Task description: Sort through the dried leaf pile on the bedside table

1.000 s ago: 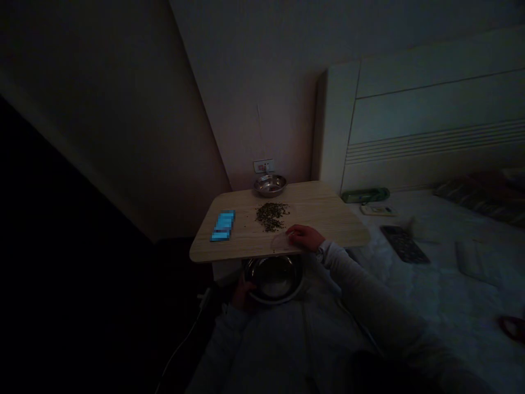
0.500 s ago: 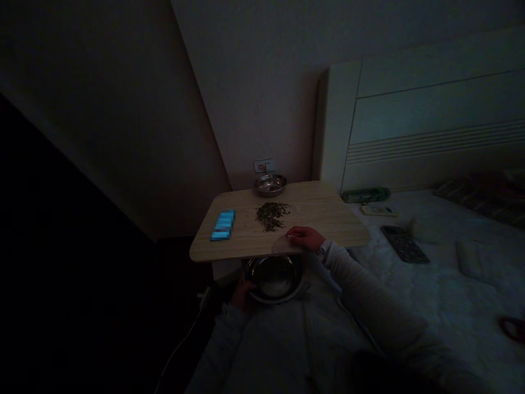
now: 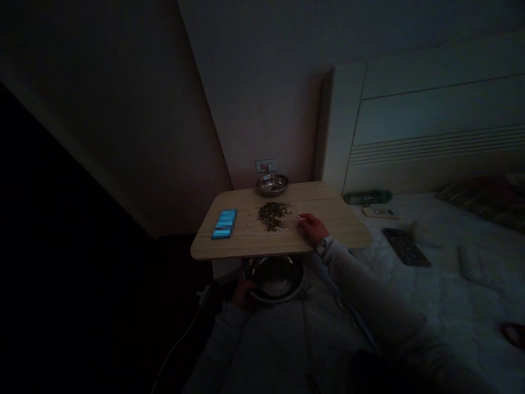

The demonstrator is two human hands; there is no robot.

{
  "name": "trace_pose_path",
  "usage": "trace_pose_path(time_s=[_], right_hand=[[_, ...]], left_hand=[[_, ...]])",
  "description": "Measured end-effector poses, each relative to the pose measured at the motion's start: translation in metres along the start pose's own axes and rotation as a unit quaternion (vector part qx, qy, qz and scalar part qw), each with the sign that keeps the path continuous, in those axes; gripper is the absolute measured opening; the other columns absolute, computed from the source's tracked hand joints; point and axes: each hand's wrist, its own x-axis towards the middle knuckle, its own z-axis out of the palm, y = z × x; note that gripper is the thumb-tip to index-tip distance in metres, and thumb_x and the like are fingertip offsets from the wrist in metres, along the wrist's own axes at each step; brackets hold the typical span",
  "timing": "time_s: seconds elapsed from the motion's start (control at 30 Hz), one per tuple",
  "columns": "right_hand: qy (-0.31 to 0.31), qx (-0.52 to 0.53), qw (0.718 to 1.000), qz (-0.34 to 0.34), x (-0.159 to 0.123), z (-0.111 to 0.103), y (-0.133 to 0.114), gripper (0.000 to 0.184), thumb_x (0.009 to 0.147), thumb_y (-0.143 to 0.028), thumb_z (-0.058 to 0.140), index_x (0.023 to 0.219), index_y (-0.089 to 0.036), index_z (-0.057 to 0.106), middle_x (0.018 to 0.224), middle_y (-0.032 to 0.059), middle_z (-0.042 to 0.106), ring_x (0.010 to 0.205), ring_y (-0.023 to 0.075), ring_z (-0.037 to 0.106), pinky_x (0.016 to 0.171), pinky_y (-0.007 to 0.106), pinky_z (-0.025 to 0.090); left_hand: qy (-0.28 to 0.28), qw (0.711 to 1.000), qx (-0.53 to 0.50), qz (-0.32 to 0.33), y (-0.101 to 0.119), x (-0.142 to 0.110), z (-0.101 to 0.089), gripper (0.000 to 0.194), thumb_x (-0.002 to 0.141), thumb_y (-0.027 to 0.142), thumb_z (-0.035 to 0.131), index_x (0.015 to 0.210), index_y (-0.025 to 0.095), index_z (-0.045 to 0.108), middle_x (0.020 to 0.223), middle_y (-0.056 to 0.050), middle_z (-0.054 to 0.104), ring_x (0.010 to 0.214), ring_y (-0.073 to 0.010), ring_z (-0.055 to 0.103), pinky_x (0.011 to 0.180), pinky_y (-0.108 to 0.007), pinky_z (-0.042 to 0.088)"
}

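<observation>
A pile of small dark grains (image 3: 273, 214) lies in the middle of a light wooden table top (image 3: 344, 230). My right hand (image 3: 312, 227) rests on the table just right of the pile, fingers curled toward it; whatever they pinch is too small to make out. My left hand (image 3: 241, 293) grips the left rim of a steel bowl (image 3: 274, 277) held below the table's near edge. A smaller steel bowl (image 3: 271, 184) stands at the table's far edge.
Several blue flat pieces (image 3: 223, 224) lie on the table's left part. A wall socket (image 3: 265, 164) is behind the far bowl. To the right is a bed with a headboard (image 3: 435, 126), a dark phone-like slab (image 3: 406, 246) and a remote (image 3: 379, 212). A white cable (image 3: 180, 339) hangs lower left.
My right hand has moved from the table's near edge up toward the grain pile. My left hand and the large bowl stay in place.
</observation>
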Motion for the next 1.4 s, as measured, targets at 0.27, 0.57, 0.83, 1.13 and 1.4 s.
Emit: trace_pose_path(time_s=[0.27,0.57,0.83,1.13,1.4], right_hand=[[0.02,-0.032,0.998,-0.043,0.009,0.01,0.005,0.023,0.07,-0.025,0.054,0.089,-0.021,0.068,0.074,0.0006,0.068,0.072,0.0156,0.06,0.075,0.032,0.046],[-0.001,-0.059,0.993,-0.104,0.01,0.016,0.005,0.024,0.073,-0.027,0.054,0.091,-0.021,0.069,0.086,0.0032,0.07,0.079,0.0169,0.061,0.08,0.034,0.048],[0.0,-0.096,0.991,-0.091,0.007,0.018,0.002,0.027,0.075,-0.026,0.052,0.095,-0.02,0.069,0.084,0.0042,0.07,0.076,0.0172,0.06,0.078,0.034,0.047],[-0.023,-0.097,0.991,-0.093,0.002,0.016,-0.001,0.026,0.073,-0.024,0.051,0.092,-0.019,0.069,0.069,0.0001,0.065,0.066,0.0145,0.056,0.07,0.029,0.046],[-0.031,-0.098,0.987,-0.126,-0.004,0.017,-0.005,0.026,0.073,-0.026,0.051,0.091,-0.02,0.07,0.072,0.0012,0.066,0.067,0.0145,0.055,0.069,0.028,0.045]], left_hand=[[-0.01,0.999,0.027,0.016,0.002,-0.002,-0.005,0.058,0.045,0.008,0.062,0.101,0.023,0.066,0.08,-0.001,0.072,0.09,-0.0269,0.066,0.081,-0.037,0.047],[0.003,0.999,0.032,-0.002,0.0,0.001,-0.002,0.053,0.043,0.01,0.06,0.094,0.024,0.067,0.078,-0.001,0.072,0.088,-0.0286,0.065,0.08,-0.04,0.046],[0.003,1.0,0.024,-0.017,-0.001,0.001,-0.008,0.051,0.045,0.009,0.062,0.094,0.023,0.065,0.084,-0.001,0.072,0.093,-0.0285,0.064,0.084,-0.041,0.046],[0.01,0.999,0.05,0.015,-0.003,0.006,-0.013,0.04,0.046,0.009,0.061,0.083,0.023,0.068,0.077,-0.001,0.071,0.091,-0.0279,0.063,0.082,-0.038,0.045],[0.013,0.998,0.062,0.026,-0.006,0.011,-0.018,0.038,0.046,0.008,0.061,0.081,0.022,0.066,0.078,-0.002,0.07,0.093,-0.0288,0.062,0.081,-0.039,0.045]])
